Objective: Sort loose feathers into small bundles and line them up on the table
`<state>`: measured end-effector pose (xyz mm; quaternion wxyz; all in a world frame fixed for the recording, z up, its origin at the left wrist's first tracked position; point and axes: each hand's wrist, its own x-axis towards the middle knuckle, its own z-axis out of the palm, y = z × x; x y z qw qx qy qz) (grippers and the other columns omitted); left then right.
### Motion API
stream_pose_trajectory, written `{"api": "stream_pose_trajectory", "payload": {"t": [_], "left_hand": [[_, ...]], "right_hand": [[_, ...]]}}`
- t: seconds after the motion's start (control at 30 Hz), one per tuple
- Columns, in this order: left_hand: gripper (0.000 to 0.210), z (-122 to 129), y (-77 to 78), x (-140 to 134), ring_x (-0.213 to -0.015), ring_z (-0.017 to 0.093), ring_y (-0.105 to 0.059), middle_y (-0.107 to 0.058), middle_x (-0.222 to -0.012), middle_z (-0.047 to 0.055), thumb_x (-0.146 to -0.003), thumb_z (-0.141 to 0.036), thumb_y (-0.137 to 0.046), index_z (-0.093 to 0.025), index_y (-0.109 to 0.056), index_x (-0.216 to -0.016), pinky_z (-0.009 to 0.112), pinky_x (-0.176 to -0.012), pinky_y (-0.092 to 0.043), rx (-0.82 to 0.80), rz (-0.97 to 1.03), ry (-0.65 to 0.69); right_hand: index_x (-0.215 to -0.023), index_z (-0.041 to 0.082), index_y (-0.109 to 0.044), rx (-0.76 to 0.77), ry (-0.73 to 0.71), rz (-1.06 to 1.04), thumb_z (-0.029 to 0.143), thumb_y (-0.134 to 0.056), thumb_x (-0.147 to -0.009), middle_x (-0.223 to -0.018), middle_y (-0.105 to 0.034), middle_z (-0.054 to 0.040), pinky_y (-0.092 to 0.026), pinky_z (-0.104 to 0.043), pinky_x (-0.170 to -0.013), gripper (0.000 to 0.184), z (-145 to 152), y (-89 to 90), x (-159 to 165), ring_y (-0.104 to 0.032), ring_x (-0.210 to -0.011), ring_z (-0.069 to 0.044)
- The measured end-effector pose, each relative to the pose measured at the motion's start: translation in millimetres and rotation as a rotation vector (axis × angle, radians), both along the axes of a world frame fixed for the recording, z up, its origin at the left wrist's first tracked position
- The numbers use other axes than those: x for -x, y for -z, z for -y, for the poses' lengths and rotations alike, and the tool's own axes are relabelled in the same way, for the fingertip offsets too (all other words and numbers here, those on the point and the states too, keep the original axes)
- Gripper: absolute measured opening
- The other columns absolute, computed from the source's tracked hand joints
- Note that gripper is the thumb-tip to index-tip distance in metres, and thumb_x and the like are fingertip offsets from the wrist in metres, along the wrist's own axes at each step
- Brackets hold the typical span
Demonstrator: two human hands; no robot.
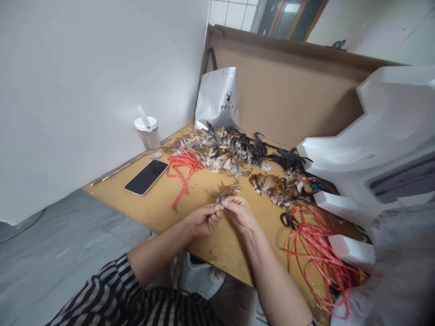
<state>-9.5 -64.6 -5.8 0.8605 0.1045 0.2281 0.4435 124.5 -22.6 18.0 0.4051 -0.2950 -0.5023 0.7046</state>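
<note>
Over the near part of the wooden table (204, 240), my left hand (207, 218) and my right hand (239, 212) meet at the fingertips. Both are closed in a pinch on the base of a small bunch of brown feathers (224, 190), whose tips fan out away from me. A thin light strand (244, 184) runs to the right just above my right hand. Beyond my hands lies a long heap of brown, white and black feathers (220, 151). Closer on the right is a smaller pile of brown feathers (273, 186).
Red plastic strips (185, 165) lie left of the heap, near a phone (147, 176) and a lidded cup (149, 138). Scissors (288, 219) and more red strips (316, 253) are on the right. A silver bag (215, 99) and white foam (384, 117) stand behind.
</note>
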Motion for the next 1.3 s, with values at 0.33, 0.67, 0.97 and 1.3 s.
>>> {"api": "stream_pose_trajectory", "payload": {"t": [0.33, 0.67, 0.97, 1.3], "left_hand": [[0.027, 3, -8.6, 38, -0.047, 0.009, -0.055, -0.061, -0.058, 0.004, -0.065, -0.036, -0.063, -0.01, -0.062, -0.073, 0.017, -0.044, -0.04, -0.462, -0.89, 0.092], [0.024, 14, -12.0, 40, -0.06, 0.009, -0.051, -0.058, -0.065, 0.003, -0.069, -0.035, -0.058, -0.012, -0.062, -0.064, 0.02, -0.06, -0.041, -0.728, -1.054, -0.259], [0.017, 23, -15.1, 34, -0.08, 0.015, -0.056, -0.061, -0.084, 0.009, -0.073, -0.028, -0.055, -0.016, -0.067, -0.075, 0.028, -0.077, -0.042, -0.978, -1.095, -0.346], [0.024, 18, -9.5, 43, -0.077, 0.014, -0.058, -0.064, -0.087, 0.01, -0.075, -0.032, -0.052, -0.013, -0.065, -0.082, 0.025, -0.071, -0.044, -0.989, -1.035, -0.046]], "right_hand": [[-0.058, 0.016, -0.066, 0.003, 0.135, 0.18, 0.024, -0.071, -0.053, -0.058, -0.063, -0.0014, -0.041, -0.024, -0.059, 0.012, -3, 14.9, 5, -0.052, -0.053, -0.011], [-0.058, 0.015, -0.065, 0.026, 0.098, 0.22, 0.028, -0.071, -0.052, -0.057, -0.062, -0.0021, -0.041, -0.024, -0.056, 0.016, -1, 26.0, 13, -0.052, -0.051, -0.011], [-0.055, 0.014, -0.064, 0.185, 0.03, 0.15, 0.022, -0.07, -0.051, -0.049, -0.06, -0.0007, -0.043, -0.023, -0.052, 0.011, 0, 26.3, 16, -0.052, -0.044, -0.009], [-0.057, 0.013, -0.063, 0.107, 0.02, 0.349, 0.019, -0.063, -0.055, -0.048, -0.059, -0.0004, -0.041, -0.021, -0.046, 0.006, 0, 30.4, 16, -0.05, -0.042, -0.008]]}}
